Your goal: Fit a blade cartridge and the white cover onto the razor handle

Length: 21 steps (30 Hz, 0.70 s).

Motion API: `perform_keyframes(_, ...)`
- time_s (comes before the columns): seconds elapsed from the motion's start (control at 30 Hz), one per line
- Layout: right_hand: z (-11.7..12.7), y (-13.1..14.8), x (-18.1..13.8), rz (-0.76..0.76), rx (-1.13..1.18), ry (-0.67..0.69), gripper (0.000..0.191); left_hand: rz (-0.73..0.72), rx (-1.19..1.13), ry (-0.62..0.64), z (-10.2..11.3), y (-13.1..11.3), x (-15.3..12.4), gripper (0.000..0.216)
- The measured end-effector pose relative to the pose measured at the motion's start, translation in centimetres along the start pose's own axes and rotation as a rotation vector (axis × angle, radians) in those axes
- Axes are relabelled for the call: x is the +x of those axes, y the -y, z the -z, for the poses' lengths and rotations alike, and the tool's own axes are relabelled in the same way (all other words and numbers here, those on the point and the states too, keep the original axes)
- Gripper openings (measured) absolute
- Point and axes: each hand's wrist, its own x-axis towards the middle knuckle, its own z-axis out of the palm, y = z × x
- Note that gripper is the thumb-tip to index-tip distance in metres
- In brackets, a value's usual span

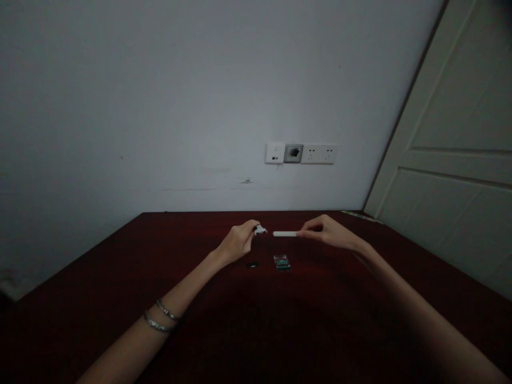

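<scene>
My left hand [238, 242] pinches a small white ragged-edged piece [260, 229], perhaps crumpled tissue; its kind is unclear. Across from it, my right hand [326, 231] grips one end of a slim white stick [284, 233] between thumb and fingers. The stick lies level and points left at the white piece, with a narrow gap between them. Below the hands, a small clear case with green contents [282, 262] rests on the dark red table [256, 330]. Left of the case lies a small flat black object [252, 264], too dark to name.
Behind the table stands a pale wall with a row of sockets [318, 154]. A white panelled door [452, 176] rises on the right. A thin patterned strip [362, 216] lies along the table's far right edge.
</scene>
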Motion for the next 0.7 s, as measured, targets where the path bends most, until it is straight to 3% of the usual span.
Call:
perform_keyframes(0.07,0.8,-0.7,-0.1,-0.013,0.012,0.003,0.040,0.061,-0.025,-0.003,0.1,-0.3,0.2,0.015)
perform_keyframes(0.17,1.1,0.5,-0.4,0.042,0.057,0.002,0.038,0.106,-0.042,0.044,0.0,-0.6,0.2,0.011)
perform_keyframes(0.37,-0.2,4.4,-0.6,0.158,0.099,-0.045,0.035,0.017,-0.033,0.073,-0.2,-0.5,0.1,0.022)
perform_keyframes(0.57,1.2,2.8,-1.0,0.096,0.029,0.030,0.034,-0.082,0.000,0.035,0.0,0.1,0.1,0.025)
perform_keyframes(0.7,1.3,3.3,-1.2,0.081,0.017,0.038,0.036,-0.109,0.027,0.029,-0.1,0.4,0.0,0.026)
